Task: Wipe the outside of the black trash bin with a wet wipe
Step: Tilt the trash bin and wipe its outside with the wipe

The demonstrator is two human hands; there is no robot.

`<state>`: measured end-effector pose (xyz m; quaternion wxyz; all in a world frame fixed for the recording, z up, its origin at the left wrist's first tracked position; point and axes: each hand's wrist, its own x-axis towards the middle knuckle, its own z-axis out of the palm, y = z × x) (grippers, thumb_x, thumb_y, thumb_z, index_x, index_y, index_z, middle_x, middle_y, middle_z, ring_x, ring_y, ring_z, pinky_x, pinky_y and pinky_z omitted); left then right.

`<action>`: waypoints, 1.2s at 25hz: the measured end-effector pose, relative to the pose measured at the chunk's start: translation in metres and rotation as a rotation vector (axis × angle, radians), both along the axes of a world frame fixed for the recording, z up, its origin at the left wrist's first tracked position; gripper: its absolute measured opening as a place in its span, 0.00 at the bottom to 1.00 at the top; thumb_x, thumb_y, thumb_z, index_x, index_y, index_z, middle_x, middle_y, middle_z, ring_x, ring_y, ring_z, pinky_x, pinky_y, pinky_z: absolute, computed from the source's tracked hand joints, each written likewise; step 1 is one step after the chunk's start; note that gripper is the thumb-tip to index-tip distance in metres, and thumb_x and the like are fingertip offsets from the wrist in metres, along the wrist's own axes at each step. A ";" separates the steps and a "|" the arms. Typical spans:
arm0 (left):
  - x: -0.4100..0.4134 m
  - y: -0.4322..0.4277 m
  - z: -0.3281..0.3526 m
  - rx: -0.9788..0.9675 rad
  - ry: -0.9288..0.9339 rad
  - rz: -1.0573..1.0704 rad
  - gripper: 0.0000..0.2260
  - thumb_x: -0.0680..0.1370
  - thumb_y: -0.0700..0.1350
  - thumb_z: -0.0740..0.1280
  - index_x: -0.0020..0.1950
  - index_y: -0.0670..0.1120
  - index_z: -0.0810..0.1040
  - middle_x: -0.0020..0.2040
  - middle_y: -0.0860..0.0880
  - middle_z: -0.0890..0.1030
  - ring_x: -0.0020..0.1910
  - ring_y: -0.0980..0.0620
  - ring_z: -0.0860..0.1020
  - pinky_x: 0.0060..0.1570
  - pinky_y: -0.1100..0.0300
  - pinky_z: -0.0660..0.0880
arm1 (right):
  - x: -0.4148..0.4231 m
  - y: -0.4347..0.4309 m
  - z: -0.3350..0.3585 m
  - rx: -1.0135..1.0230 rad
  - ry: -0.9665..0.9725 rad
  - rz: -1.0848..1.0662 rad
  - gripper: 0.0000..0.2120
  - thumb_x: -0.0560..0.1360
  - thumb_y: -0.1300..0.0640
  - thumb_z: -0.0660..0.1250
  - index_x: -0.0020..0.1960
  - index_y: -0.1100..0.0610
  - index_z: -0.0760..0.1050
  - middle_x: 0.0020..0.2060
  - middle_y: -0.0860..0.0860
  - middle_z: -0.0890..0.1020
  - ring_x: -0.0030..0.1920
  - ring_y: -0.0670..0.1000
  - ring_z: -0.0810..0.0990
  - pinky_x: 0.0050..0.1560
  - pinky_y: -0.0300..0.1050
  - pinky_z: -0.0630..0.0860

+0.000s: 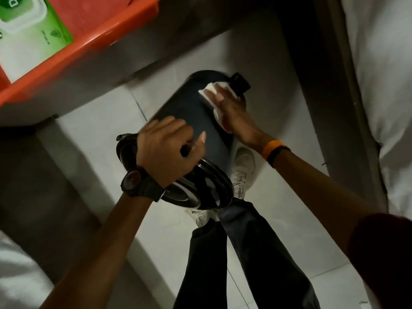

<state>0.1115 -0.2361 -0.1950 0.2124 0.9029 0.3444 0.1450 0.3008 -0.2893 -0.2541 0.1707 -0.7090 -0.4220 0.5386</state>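
The black trash bin [189, 108] is lifted off the floor and tilted, its glossy lid end [200, 192] toward me and its base with the foot pedal [240, 82] pointing away. My left hand [167, 150] grips the bin near the lid rim, fingers wrapped over its side. My right hand [231, 110] presses a white wet wipe [215, 91] flat against the bin's outer wall near the base. Part of the wipe is hidden under my palm.
An orange tray [93, 41] at the upper left holds a green and white wet-wipe pack [29, 30]. White bedding [383, 85] runs along the right. Below the bin are my legs in dark trousers, white shoes [243, 166] and a pale tiled floor [111, 108].
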 end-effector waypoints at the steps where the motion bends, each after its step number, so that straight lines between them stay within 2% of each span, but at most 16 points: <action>1: -0.002 0.001 0.002 -0.056 0.050 0.099 0.21 0.79 0.51 0.64 0.28 0.47 0.67 0.26 0.50 0.69 0.29 0.50 0.66 0.30 0.57 0.64 | -0.010 -0.012 0.020 0.027 0.062 0.019 0.26 0.83 0.43 0.48 0.81 0.42 0.54 0.84 0.47 0.50 0.84 0.51 0.44 0.83 0.62 0.46; 2: -0.006 0.005 0.003 -0.119 0.076 0.182 0.21 0.78 0.52 0.64 0.27 0.48 0.64 0.25 0.52 0.66 0.28 0.52 0.64 0.30 0.58 0.62 | -0.022 -0.027 0.039 0.093 0.105 0.061 0.25 0.83 0.42 0.46 0.80 0.41 0.56 0.84 0.44 0.51 0.84 0.47 0.44 0.84 0.58 0.43; 4: -0.017 0.014 0.005 -0.276 0.042 0.294 0.21 0.77 0.52 0.64 0.27 0.47 0.63 0.24 0.52 0.63 0.26 0.51 0.64 0.31 0.58 0.60 | -0.042 -0.063 0.064 0.230 0.213 0.111 0.25 0.84 0.48 0.45 0.80 0.47 0.61 0.83 0.46 0.55 0.84 0.45 0.45 0.84 0.52 0.38; 6: -0.024 0.020 -0.004 -0.473 -0.065 0.386 0.22 0.77 0.48 0.65 0.26 0.44 0.63 0.23 0.47 0.62 0.26 0.51 0.63 0.32 0.57 0.61 | -0.039 -0.082 0.057 0.265 0.220 0.067 0.26 0.83 0.49 0.45 0.80 0.48 0.60 0.83 0.48 0.55 0.83 0.43 0.46 0.84 0.53 0.38; 8: -0.026 0.021 -0.018 -0.608 -0.134 0.477 0.22 0.77 0.45 0.66 0.26 0.43 0.61 0.25 0.48 0.59 0.27 0.52 0.61 0.33 0.55 0.62 | -0.021 -0.079 0.029 0.100 0.216 -0.154 0.23 0.83 0.42 0.45 0.77 0.30 0.54 0.83 0.44 0.51 0.82 0.39 0.46 0.83 0.61 0.44; 10: -0.030 0.024 -0.032 -0.696 -0.180 0.528 0.22 0.77 0.45 0.67 0.27 0.43 0.61 0.25 0.52 0.58 0.28 0.54 0.60 0.34 0.56 0.60 | 0.000 -0.073 -0.009 -0.087 0.197 -0.288 0.17 0.80 0.30 0.43 0.68 0.16 0.50 0.83 0.42 0.48 0.83 0.46 0.45 0.82 0.67 0.45; 12: -0.032 0.036 -0.040 -0.731 -0.204 0.570 0.22 0.77 0.45 0.67 0.26 0.45 0.61 0.24 0.54 0.59 0.27 0.56 0.59 0.33 0.57 0.60 | 0.012 -0.067 -0.031 -0.144 0.133 -0.321 0.29 0.74 0.22 0.43 0.74 0.23 0.48 0.83 0.41 0.45 0.83 0.48 0.41 0.82 0.67 0.43; 13: -0.035 0.043 -0.042 -0.742 -0.212 0.619 0.22 0.76 0.45 0.67 0.26 0.45 0.60 0.24 0.53 0.59 0.27 0.55 0.59 0.33 0.56 0.59 | 0.007 -0.063 -0.026 -0.119 0.154 -0.357 0.30 0.76 0.25 0.44 0.77 0.27 0.48 0.83 0.40 0.45 0.83 0.48 0.41 0.82 0.66 0.43; 14: -0.041 0.051 -0.045 -0.752 -0.219 0.688 0.23 0.75 0.46 0.67 0.26 0.45 0.59 0.25 0.53 0.58 0.28 0.53 0.59 0.34 0.56 0.59 | -0.006 -0.063 -0.015 -0.054 0.188 -0.346 0.24 0.80 0.31 0.46 0.76 0.27 0.50 0.83 0.38 0.46 0.83 0.47 0.42 0.83 0.63 0.43; 16: -0.053 0.063 -0.051 -0.779 -0.227 0.813 0.22 0.74 0.47 0.67 0.26 0.41 0.60 0.26 0.50 0.58 0.29 0.49 0.58 0.35 0.54 0.58 | -0.042 -0.075 0.023 0.128 0.263 -0.198 0.21 0.85 0.44 0.47 0.73 0.24 0.54 0.81 0.36 0.49 0.83 0.46 0.42 0.84 0.55 0.40; 19: -0.067 0.070 -0.059 -0.814 -0.206 0.853 0.22 0.73 0.48 0.67 0.26 0.41 0.61 0.22 0.54 0.59 0.26 0.50 0.58 0.33 0.56 0.59 | -0.065 -0.094 0.033 0.378 0.233 0.059 0.23 0.84 0.45 0.45 0.78 0.35 0.51 0.82 0.38 0.47 0.83 0.47 0.39 0.83 0.53 0.36; 21: -0.067 0.072 -0.060 -0.819 -0.204 0.857 0.22 0.75 0.49 0.67 0.26 0.46 0.61 0.21 0.55 0.61 0.25 0.50 0.60 0.33 0.57 0.61 | -0.039 -0.072 -0.006 0.231 0.112 -0.032 0.24 0.84 0.44 0.45 0.78 0.33 0.48 0.81 0.34 0.44 0.83 0.46 0.39 0.83 0.57 0.37; 24: -0.054 0.072 -0.051 -0.634 -0.183 1.009 0.20 0.79 0.49 0.64 0.26 0.48 0.68 0.26 0.50 0.70 0.27 0.52 0.69 0.37 0.56 0.69 | 0.003 -0.037 -0.059 -0.048 0.016 -0.335 0.27 0.83 0.38 0.43 0.81 0.39 0.50 0.83 0.43 0.46 0.83 0.49 0.40 0.82 0.62 0.37; 26: -0.039 0.056 -0.031 -0.407 -0.289 0.898 0.16 0.79 0.45 0.60 0.31 0.51 0.73 0.31 0.50 0.77 0.34 0.54 0.76 0.44 0.52 0.74 | 0.007 -0.029 -0.071 -0.140 0.039 -0.329 0.26 0.85 0.39 0.42 0.82 0.40 0.49 0.84 0.46 0.46 0.83 0.50 0.41 0.82 0.59 0.34; 28: -0.022 0.024 -0.011 -0.162 -0.286 0.438 0.13 0.80 0.43 0.59 0.37 0.47 0.77 0.38 0.46 0.81 0.41 0.45 0.78 0.46 0.49 0.73 | 0.001 -0.027 -0.075 -0.198 0.113 -0.279 0.28 0.83 0.35 0.40 0.81 0.39 0.47 0.84 0.45 0.45 0.83 0.49 0.41 0.81 0.55 0.32; 30: -0.004 -0.010 0.002 -0.048 -0.129 0.010 0.14 0.80 0.44 0.61 0.36 0.43 0.77 0.36 0.45 0.80 0.38 0.43 0.77 0.42 0.53 0.70 | -0.005 -0.031 -0.074 -0.267 0.186 -0.311 0.37 0.74 0.22 0.41 0.80 0.35 0.47 0.84 0.44 0.47 0.84 0.50 0.43 0.82 0.58 0.35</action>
